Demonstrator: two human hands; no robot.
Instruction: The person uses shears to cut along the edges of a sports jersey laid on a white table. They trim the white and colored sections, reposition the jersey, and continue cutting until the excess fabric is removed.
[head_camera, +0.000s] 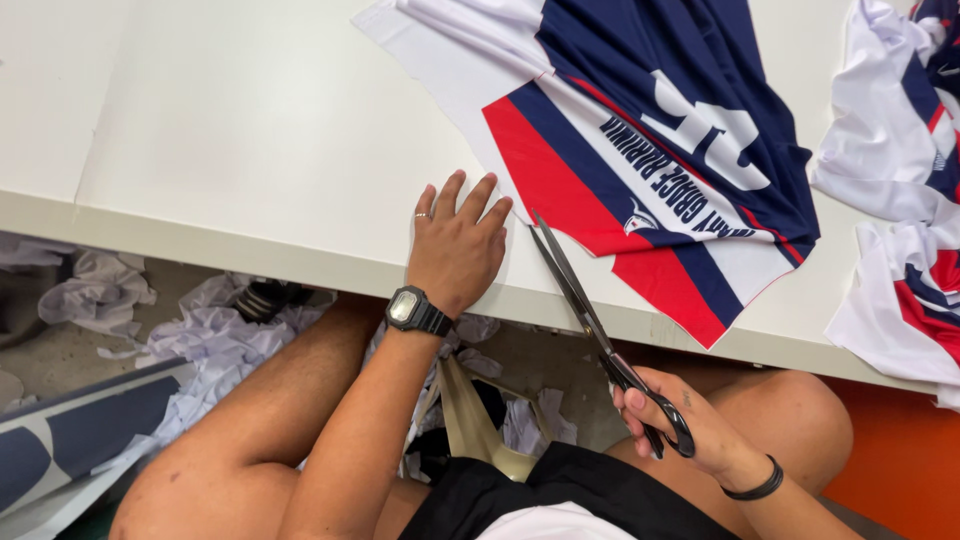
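- Left hand (458, 245): fingers spread flat on the counter (250, 130) near its front edge, apparently pinning white fabric (455, 70) taut.
- Right hand (690, 425): fingers closed through the scissors (600, 335) handles, blades barely parted at the printed fabric's edge.

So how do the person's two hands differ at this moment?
The left hand lies flat, fingers spread, on the white table by the printed fabric; the right hand grips the black scissors below the table edge. The left wrist wears a watch, the right a black band. Both are bare.
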